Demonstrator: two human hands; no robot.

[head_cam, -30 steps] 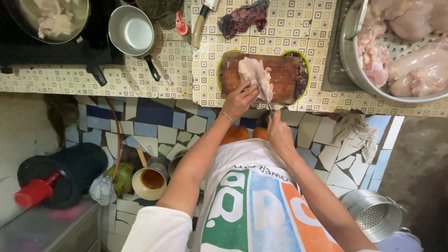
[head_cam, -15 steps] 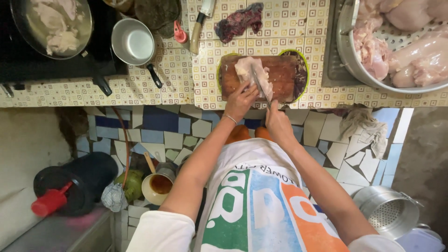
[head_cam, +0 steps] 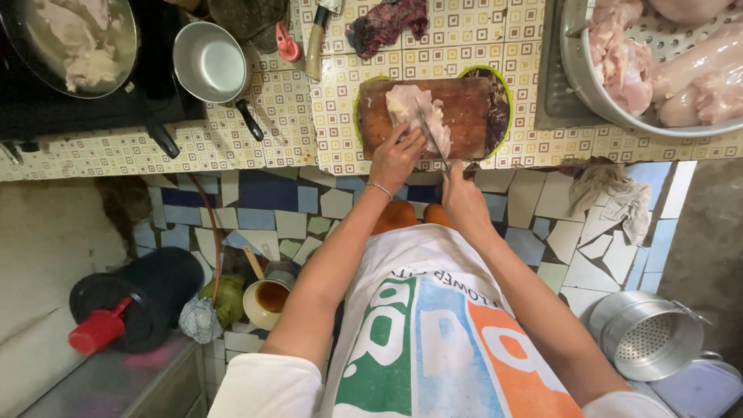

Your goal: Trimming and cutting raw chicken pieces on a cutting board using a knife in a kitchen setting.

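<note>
- My left hand point(head_cam: 396, 156) sits just above the middle of the frame, fingers point(head_cam: 410, 139) pressed down on the pale raw piece of chicken point(head_cam: 414, 112), pinning it flat rather than wrapping around it.
- My right hand point(head_cam: 462, 197) is just beside it, to the right and slightly lower, fingers clenched around the handle of a thin steel knife point(head_cam: 433, 139); the blade slants up and to the left across the meat, next to my left fingertips.
- The chicken lies on the left half of a round reddish-brown wooden chopping board point(head_cam: 472, 116), which rests on a green-rimmed mat at the near edge of the table.
- The table point(head_cam: 255, 139) is covered in small cream tiles with a square pattern and runs across the top of the frame.
- Upper right: a large metal basin point(head_cam: 592, 85) heaped with pink raw chicken pieces.
- Above the board: a wooden-handled cleaver point(head_cam: 316, 42) and a dark red crumpled cloth point(head_cam: 385, 23).
- Upper left: a small empty steel saucepan point(head_cam: 209, 62) with a black handle, and at the corner a dark pan point(head_cam: 73, 42) of pale cooked meat on a black stove.
- Below the table edge, a grey rag point(head_cam: 611, 193) hangs on the mosaic-tiled front.
- Lower left: a black jug with a red cap point(head_cam: 128, 306); lower right: a perforated steel pot point(head_cam: 646, 333) on the floor.
</note>
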